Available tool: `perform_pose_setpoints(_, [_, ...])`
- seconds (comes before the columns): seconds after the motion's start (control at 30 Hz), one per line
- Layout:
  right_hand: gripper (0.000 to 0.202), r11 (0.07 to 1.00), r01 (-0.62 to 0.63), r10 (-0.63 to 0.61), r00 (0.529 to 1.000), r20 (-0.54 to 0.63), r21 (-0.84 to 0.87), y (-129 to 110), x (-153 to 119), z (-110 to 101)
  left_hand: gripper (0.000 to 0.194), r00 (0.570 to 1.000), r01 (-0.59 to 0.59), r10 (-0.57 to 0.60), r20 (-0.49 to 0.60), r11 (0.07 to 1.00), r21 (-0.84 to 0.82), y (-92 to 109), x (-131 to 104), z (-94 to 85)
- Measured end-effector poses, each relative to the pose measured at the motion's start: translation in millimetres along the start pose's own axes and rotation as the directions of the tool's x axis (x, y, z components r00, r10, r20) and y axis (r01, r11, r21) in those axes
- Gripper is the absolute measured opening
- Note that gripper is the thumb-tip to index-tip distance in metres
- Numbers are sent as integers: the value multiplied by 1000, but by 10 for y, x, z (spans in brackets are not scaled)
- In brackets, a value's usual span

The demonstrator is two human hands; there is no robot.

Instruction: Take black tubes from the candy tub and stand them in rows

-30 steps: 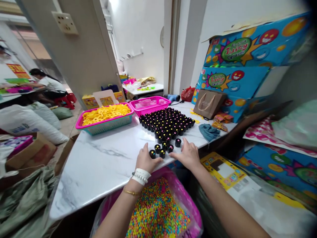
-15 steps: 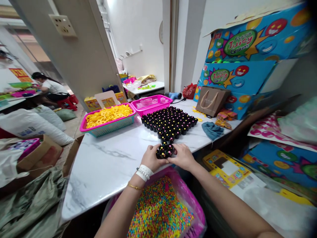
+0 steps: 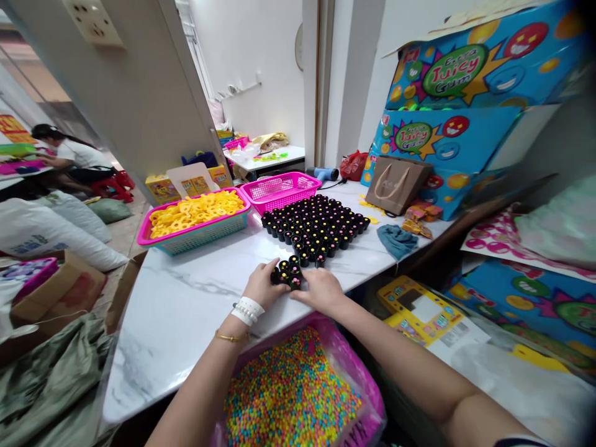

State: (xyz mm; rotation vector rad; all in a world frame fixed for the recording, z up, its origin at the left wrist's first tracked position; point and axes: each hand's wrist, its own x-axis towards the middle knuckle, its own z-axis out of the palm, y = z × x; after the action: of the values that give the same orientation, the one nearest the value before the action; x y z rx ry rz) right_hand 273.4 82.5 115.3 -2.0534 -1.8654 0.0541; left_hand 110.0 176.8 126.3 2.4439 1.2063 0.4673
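Several small black cups (image 3: 289, 273) with yellow and pink dots stand bunched near the front edge of the marbled table (image 3: 186, 298). My left hand (image 3: 263, 284) is wrapped round their left side, and my right hand (image 3: 322, 289) closes on their right side. Just behind is a large dense group of similar black cups (image 3: 316, 223). Below the table edge, a pink basket (image 3: 372, 385) lined with clear plastic holds many tiny coloured balls (image 3: 293, 391).
A pink and teal basket (image 3: 205, 236) of yellow rings stands at the left back, beside a pink basket (image 3: 279, 191). A paper bag (image 3: 393, 186), blue cloth (image 3: 397, 242) and gum boxes (image 3: 447, 139) are at the right. A person (image 3: 74, 155) sits far left.
Both hands have moved left with the small bunch of cups, which now stands apart from the front tip of the large group. The view has shifted slightly.
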Motion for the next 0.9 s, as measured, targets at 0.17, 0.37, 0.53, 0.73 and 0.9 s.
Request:
perform_pose_setpoints(0.17, [42,993,-114,115,993,17,-44,-110,86,36,74,999,8,-6,-35,999,40,-149,239,-13])
perform_pose_setpoints(0.37, [42,975,-209,204,977,-69,-77,-92,130,181,84,996,77,-75,-46,996,44,-264,617,25])
perform_pose_setpoints(0.53, [32,994,-104,91,960,-264,-36,-47,54,307,95,996,73,-74,-51,997,-15,-326,844,42])
perform_pose_setpoints(0.73, [23,938,345,-326,893,-311,10,-25,-8,340,98,989,94,-109,-100,984,-149,-401,996,122])
perform_pose_setpoints(0.9, [15,935,348,-319,908,-271,68,-39,10,313,104,986,127,-156,-59,931,-342,-485,997,155])
